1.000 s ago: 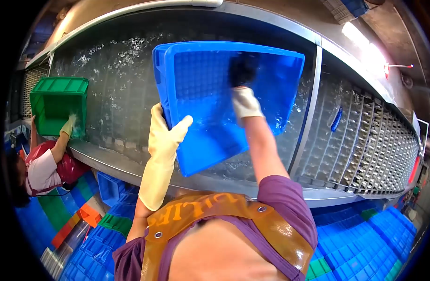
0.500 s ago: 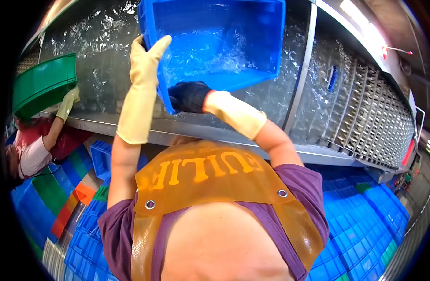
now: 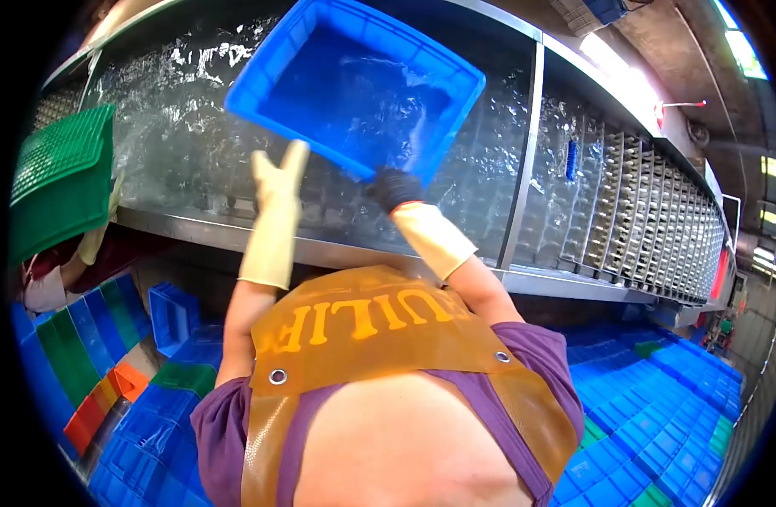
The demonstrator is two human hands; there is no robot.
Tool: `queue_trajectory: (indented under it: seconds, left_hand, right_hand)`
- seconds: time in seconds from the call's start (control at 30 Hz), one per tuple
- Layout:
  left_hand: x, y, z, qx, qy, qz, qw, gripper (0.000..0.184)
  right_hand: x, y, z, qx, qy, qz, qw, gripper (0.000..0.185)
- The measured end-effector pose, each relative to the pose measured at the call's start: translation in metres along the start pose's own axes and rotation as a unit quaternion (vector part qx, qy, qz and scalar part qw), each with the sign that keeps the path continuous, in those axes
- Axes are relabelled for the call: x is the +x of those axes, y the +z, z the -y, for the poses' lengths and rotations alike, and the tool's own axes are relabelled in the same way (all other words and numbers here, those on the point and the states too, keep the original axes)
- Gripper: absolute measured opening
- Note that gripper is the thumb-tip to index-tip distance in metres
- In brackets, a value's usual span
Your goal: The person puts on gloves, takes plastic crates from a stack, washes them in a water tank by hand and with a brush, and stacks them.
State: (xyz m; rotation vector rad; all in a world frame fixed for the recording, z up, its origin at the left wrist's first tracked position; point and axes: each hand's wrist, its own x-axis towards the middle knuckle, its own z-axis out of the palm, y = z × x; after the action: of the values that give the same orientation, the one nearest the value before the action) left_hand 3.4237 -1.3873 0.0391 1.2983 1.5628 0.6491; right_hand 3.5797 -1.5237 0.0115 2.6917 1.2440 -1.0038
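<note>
Over the steel trough point(image 3: 185, 227), the blue crate point(image 3: 457, 103) sits at an angle to the near edge, open side up, with water point(image 3: 151, 152) rippling inside it; my right hand point(image 3: 396, 188), dark-gloved, is curled closed on the near corner; my left hand point(image 3: 278, 179), in a yellow glove, is spread, thumb and fingers well apart, just beside the near rim, and I cannot tell whether it touches; as I judge it, one corner is a weak hold on a wet, loaded crate, so I would want the left hand on the rim too, well apart from the right, wrists low and the pull even; any jerk could slop water over or twist the corner free; as for writing, my brown apron point(image 3: 379, 351) carries upside-down lettering point(image 3: 360, 311); the middle looks like UILI, the end letters I will not swear to; I can read no label on the crate, nor on the blue brush point(image 3: 571, 160) lying further right, nor on the green crate point(image 3: 62, 190) that another person holds at the far left.
</note>
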Motion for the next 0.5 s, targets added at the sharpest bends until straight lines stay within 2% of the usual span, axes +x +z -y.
queue_trajectory:
  seconds: [0.03, 0.07, 0.1, 0.13, 0.2, 0.23, 0.27, 0.3, 0.33, 0.4, 0.43, 0.47, 0.5]
  left_hand:
    - [-0.018, 0.026, 0.022, 0.127, 0.041, -0.018, 0.991, 0.097]
    - [-0.024, 0.033, 0.019, 0.102, 0.085, 0.129, 0.983, 0.085]
    - [-0.028, 0.047, 0.017, 0.107, 0.042, 0.092, 0.989, 0.069]
    - [-0.006, 0.056, 0.045, 0.037, 0.125, 0.063, 0.989, 0.062]
    - [0.0, 0.042, 0.006, 0.075, 0.088, 0.117, 0.986, 0.058]
    - [0.012, 0.036, -0.003, 0.107, 0.137, 0.129, 0.976, 0.058]
    - [0.022, 0.025, -0.02, 0.118, 0.149, 0.192, 0.963, 0.062]
    - [0.034, 0.02, -0.012, 0.143, 0.243, 0.133, 0.95, 0.067]
    - [0.043, 0.018, -0.006, 0.167, 0.336, 0.073, 0.924, 0.074]
    - [0.019, -0.012, -0.029, 0.142, 0.246, -0.029, 0.958, 0.088]
    - [0.013, -0.014, -0.016, -0.029, 0.149, -0.091, 0.984, 0.088]
    - [0.01, -0.013, 0.001, -0.197, 0.047, -0.144, 0.969, 0.087]
    - [-0.001, -0.015, 0.007, -0.247, -0.021, -0.123, 0.961, 0.085]
  right_hand:
    - [-0.009, -0.014, 0.006, -0.001, -0.001, 0.0, 1.0, 0.036]
    - [-0.016, -0.023, 0.009, -0.061, -0.156, 0.032, 0.985, 0.037]
    - [-0.024, -0.024, 0.005, -0.117, -0.304, 0.064, 0.943, 0.039]
    - [0.01, -0.013, -0.032, -0.122, -0.461, 0.111, 0.872, 0.042]
    - [0.077, -0.005, -0.116, -0.147, -0.401, 0.03, 0.904, 0.038]
    - [0.101, -0.02, -0.159, -0.053, -0.274, 0.088, 0.956, 0.033]
    - [0.107, -0.015, -0.173, -0.005, -0.207, 0.119, 0.971, 0.03]
    - [0.113, -0.01, -0.188, 0.042, -0.138, 0.141, 0.98, 0.028]
    - [0.103, 0.012, -0.186, 0.18, -0.159, 0.041, 0.97, 0.022]
    - [0.049, 0.014, -0.142, 0.157, -0.181, -0.1, 0.966, 0.02]
    - [0.04, 0.033, -0.114, 0.098, -0.172, -0.101, 0.975, 0.018]
    - [0.023, 0.056, -0.081, 0.084, -0.165, -0.14, 0.973, 0.017]
    - [0.004, 0.056, -0.032, 0.028, -0.104, -0.094, 0.99, 0.019]
